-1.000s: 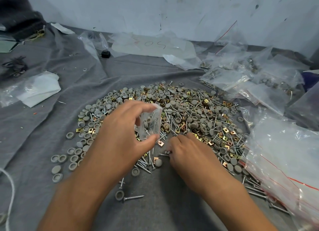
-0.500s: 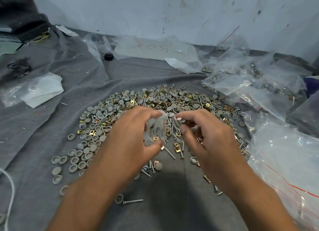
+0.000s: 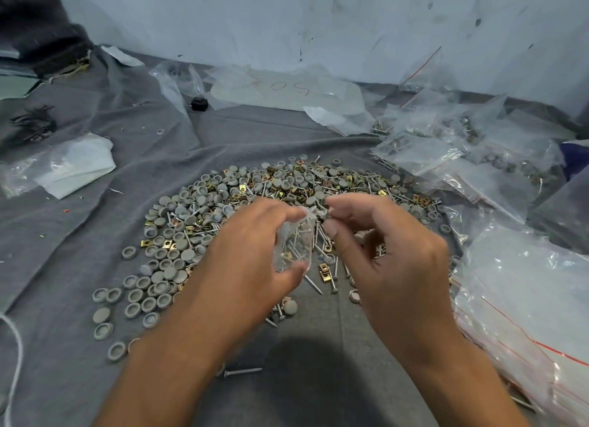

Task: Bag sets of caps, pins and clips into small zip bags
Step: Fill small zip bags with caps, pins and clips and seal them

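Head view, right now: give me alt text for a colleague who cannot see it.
A left hand holds a small clear zip bag of pins upright while the right hand pinches something small at its mouth. Below lies a pile of grey caps, pins and brass clips on grey cloth; filled bags lie to the right.

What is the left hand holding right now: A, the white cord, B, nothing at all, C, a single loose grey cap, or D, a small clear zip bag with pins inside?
D: the left hand curls its fingers and thumb round a small clear zip bag with pins and a brass clip showing through it, while the right hand pinches something small at the bag's mouth.
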Demonstrator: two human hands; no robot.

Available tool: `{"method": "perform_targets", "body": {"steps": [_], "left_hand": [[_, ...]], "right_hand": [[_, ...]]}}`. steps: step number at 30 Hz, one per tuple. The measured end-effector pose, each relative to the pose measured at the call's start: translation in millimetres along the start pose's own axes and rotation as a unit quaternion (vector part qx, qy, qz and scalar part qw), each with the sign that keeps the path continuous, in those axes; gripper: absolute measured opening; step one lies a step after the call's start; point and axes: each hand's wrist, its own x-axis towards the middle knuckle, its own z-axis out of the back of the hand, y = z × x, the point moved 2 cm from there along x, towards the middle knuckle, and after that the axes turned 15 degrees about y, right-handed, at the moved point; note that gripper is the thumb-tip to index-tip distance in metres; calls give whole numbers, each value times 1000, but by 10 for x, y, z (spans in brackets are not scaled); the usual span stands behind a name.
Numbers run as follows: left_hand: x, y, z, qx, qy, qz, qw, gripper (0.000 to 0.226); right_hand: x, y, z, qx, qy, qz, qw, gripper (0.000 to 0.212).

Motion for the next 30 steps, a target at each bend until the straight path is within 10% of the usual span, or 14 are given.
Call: {"method": "perform_targets", "body": {"steps": [26, 30], "left_hand": [[-2, -17, 71, -12, -58, 10, 998, 55], [-96, 8, 253, -63, -231, 22, 971, 50]], "right_hand": [[60, -149, -23, 71, 1, -73, 995, 16], [6, -453, -121, -34, 207, -194, 958, 17]]}}
